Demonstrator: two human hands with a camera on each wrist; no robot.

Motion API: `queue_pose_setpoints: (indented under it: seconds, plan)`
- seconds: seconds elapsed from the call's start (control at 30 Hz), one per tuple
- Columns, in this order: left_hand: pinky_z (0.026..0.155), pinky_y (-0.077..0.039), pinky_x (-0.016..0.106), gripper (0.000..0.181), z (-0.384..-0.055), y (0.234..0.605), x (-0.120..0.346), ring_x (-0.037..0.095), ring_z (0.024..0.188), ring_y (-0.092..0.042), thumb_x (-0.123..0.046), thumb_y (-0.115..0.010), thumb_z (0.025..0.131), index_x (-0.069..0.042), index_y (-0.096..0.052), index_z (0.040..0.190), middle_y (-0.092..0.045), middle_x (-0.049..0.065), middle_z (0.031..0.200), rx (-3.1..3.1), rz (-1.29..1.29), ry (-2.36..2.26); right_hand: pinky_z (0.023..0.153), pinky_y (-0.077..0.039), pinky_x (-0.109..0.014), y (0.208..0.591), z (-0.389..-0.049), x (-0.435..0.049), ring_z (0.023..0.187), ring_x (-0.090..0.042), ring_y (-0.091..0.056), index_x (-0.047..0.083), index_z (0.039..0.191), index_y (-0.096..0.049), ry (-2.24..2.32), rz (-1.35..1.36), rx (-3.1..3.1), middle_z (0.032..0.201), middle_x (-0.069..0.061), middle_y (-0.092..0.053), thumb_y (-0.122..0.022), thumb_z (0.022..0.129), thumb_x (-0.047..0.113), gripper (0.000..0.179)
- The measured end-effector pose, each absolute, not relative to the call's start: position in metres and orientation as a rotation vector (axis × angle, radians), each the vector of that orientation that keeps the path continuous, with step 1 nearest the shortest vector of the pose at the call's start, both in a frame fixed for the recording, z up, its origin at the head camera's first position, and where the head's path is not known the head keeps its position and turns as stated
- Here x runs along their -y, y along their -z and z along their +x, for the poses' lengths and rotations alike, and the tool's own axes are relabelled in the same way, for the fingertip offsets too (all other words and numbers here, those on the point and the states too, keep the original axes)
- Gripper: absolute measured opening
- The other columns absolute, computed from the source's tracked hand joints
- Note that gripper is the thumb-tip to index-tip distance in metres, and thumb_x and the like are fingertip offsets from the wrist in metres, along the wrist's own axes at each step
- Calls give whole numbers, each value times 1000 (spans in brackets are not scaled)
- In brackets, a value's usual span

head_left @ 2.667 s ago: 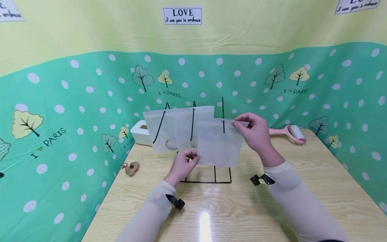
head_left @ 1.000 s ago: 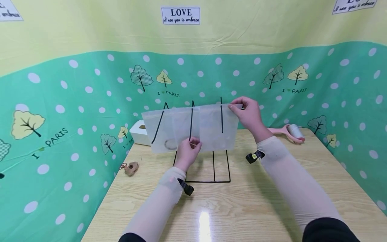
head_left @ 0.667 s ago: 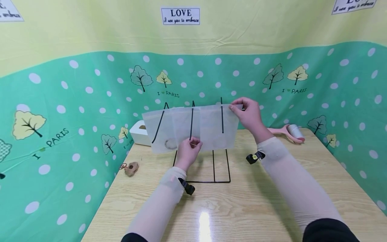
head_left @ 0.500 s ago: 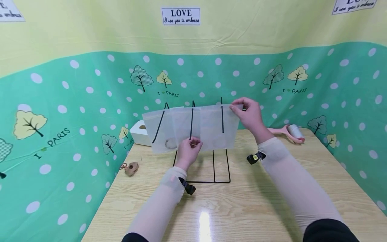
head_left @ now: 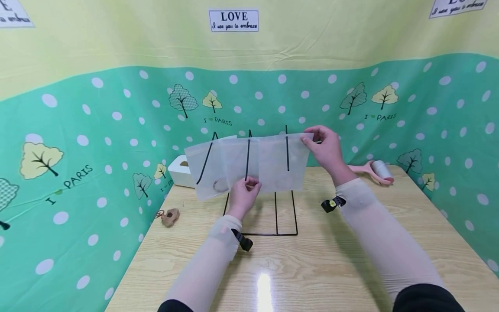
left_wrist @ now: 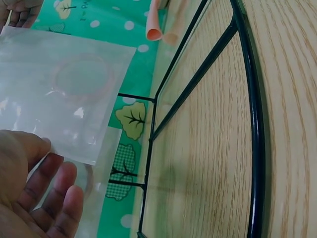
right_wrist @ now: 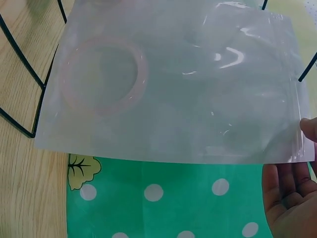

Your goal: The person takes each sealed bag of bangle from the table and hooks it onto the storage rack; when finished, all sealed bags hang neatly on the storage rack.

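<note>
A black wire rack stands on the table, its prongs reaching forward. Frosted zip bags hang on it: a left bag with a ring outline in it and a middle bag. At the right prong is another frosted zip bag, holding a pale pink ring, perhaps a bangle. My right hand pinches this bag's upper right corner. Its lower left corner is between the thumb and finger of my left hand, which covers part of the middle bag. The prong shows across the bag's front, its tip free.
Behind the left bag sits a white box with an opening on top. A pink-handled lint roller lies at the back right. Toward the left edge is a small brown object with a red cord. Printed cloth walls surround the table.
Since the earliest frame, both hands have raised the right bag level with the others, farther up the prong. Over the last half second it has stayed nearly still; the right hand shifted slightly right.
</note>
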State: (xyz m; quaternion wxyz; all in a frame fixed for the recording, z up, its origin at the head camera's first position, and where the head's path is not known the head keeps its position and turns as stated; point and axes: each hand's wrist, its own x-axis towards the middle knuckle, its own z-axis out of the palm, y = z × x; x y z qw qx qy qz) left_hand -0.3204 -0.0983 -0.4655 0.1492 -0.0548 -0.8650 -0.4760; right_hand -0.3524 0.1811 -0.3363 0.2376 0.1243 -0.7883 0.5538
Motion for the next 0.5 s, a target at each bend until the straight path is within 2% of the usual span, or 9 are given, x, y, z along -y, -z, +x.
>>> queue_pose_setpoints:
  seconds: [0.27, 0.5]
  plan:
    - [70, -56, 34, 7, -318, 465, 98, 12, 82, -66, -29, -75, 99, -22, -77, 100, -73, -8, 98, 2487, -157, 1351, 70, -48, -30, 338, -354, -189, 90, -22, -58, 9, 117, -73, -1514, 339, 2148, 97, -7, -62, -77, 98, 31, 29]
    - [73, -56, 36, 8, -314, 465, 103, 13, 82, -66, -27, -76, 98, -22, -78, 103, -73, -9, 98, 2470, -178, 1375, 76, -49, -30, 341, -352, -197, 94, -22, -58, 8, 120, -71, -1540, 313, 2171, 104, -7, -65, -76, 99, 32, 33]
